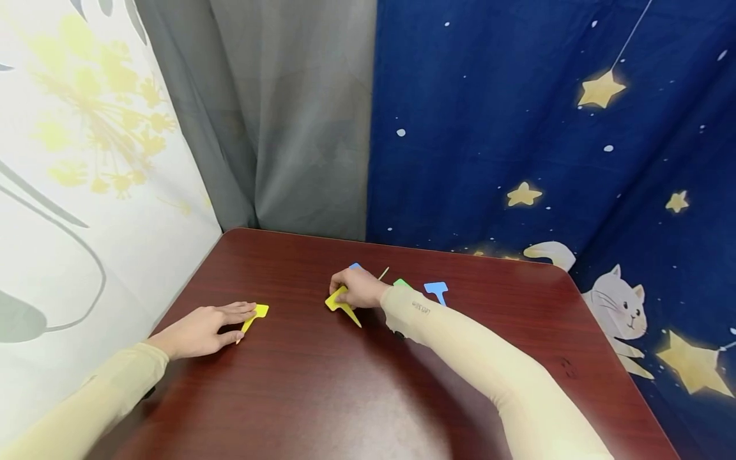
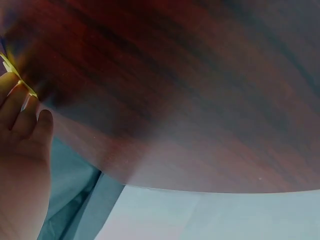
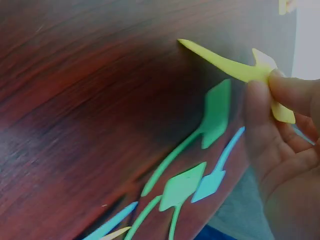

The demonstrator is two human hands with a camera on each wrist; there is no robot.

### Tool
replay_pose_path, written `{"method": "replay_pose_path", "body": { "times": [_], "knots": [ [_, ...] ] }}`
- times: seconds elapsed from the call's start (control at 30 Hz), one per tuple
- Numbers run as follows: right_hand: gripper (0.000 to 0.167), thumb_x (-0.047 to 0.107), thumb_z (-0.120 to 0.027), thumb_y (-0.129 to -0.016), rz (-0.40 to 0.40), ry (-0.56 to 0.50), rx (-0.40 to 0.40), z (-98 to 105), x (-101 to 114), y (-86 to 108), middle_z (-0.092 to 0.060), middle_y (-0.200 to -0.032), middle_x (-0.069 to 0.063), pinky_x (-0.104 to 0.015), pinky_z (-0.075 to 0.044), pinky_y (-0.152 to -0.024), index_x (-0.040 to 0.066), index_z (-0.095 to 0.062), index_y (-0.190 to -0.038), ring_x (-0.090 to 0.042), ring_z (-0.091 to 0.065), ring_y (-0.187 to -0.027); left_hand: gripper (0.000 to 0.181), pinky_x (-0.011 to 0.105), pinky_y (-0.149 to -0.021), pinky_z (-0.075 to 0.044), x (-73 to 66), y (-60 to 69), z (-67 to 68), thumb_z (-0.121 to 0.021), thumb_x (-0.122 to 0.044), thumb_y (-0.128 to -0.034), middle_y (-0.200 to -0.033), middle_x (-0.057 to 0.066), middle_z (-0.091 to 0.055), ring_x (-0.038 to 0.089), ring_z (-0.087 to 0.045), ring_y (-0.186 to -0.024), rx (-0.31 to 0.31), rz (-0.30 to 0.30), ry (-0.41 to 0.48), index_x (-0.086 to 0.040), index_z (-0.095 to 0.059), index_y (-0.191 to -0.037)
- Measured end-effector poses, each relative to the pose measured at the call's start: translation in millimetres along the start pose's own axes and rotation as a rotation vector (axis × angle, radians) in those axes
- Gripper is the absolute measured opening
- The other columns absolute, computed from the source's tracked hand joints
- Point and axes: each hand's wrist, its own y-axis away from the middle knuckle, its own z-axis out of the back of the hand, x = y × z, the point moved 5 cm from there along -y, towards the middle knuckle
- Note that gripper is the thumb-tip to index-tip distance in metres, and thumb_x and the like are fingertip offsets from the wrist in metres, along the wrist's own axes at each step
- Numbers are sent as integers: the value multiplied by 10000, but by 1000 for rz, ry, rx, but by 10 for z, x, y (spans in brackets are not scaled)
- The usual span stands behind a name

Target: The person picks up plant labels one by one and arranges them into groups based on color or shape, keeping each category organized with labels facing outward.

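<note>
My right hand [image 1: 361, 289] [image 3: 285, 170] pinches a yellow T-shaped tag [image 1: 347, 309] [image 3: 232, 70] between thumb and fingers; its pointed stem juts away from the hand. On the left part of the table, my left hand [image 1: 198, 331] [image 2: 22, 155] lies with fingers extended, touching another yellow tag [image 1: 261, 311] [image 2: 21, 82] partly covered by them. Below the held tag in the right wrist view lie a green tag [image 3: 217, 114], a second green one [image 3: 183, 186] and a light blue one [image 3: 209, 185].
Beyond my right forearm, a blue tag [image 1: 436, 288] and part of a green tag [image 1: 400, 282] show on the dark red table [image 1: 299, 396]. Another blue tag [image 1: 355, 266] peeks out behind my right hand. A grey curtain [image 1: 313, 128] and a blue curtain [image 1: 489, 128] hang behind the far edge.
</note>
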Motion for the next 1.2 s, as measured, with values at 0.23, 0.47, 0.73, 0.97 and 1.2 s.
{"method": "replay_pose_path", "body": {
  "times": [0.23,0.47,0.73,0.97,1.2],
  "knots": [
    [102,170,-809,-874,-70,-13,-15,110,166,-27,-664,-845,86,-206,-506,-661,172,-708,-859,-94,-596,-748,461,512,-1014,-466,-13,-10,39,-716,-226,-943,-1470,59,-541,272,-501,-1354,-8,-16,-4,-76,-637,-1372],
    [154,160,-859,-814,-125,-170,-25,155,423,-98,-690,-768,35,-227,-507,-603,131,-708,-828,-137,-616,-698,431,526,-1006,-467,-6,-8,30,-702,-218,-956,-1450,59,-560,282,-520,-1336,-12,-29,-2,-88,-647,-1363],
    [160,111,-844,-828,-132,-406,-36,-40,734,-272,-683,-776,-41,-341,-605,-684,81,-689,-853,-236,-675,-731,415,520,-1003,-474,27,29,9,-695,-216,-959,-1447,48,-564,273,-516,-1340,-16,-7,6,-90,-657,-1353],
    [182,124,-857,-811,-162,-484,-89,-255,840,-381,-672,-783,-35,-365,-609,-698,96,-679,-830,-215,-667,-683,420,498,-972,-501,46,3,2,-705,-227,-951,-1442,24,-569,243,-529,-1329,-29,3,-2,-100,-662,-1349],
    [203,193,-857,-824,-131,-292,-128,-469,742,-475,-654,-741,36,-222,-546,-600,148,-660,-804,-136,-629,-634,416,507,-964,-507,39,-49,7,-712,-225,-945,-1426,47,-584,257,-542,-1316,-41,-25,-9,-84,-671,-1335]
  ]
}}
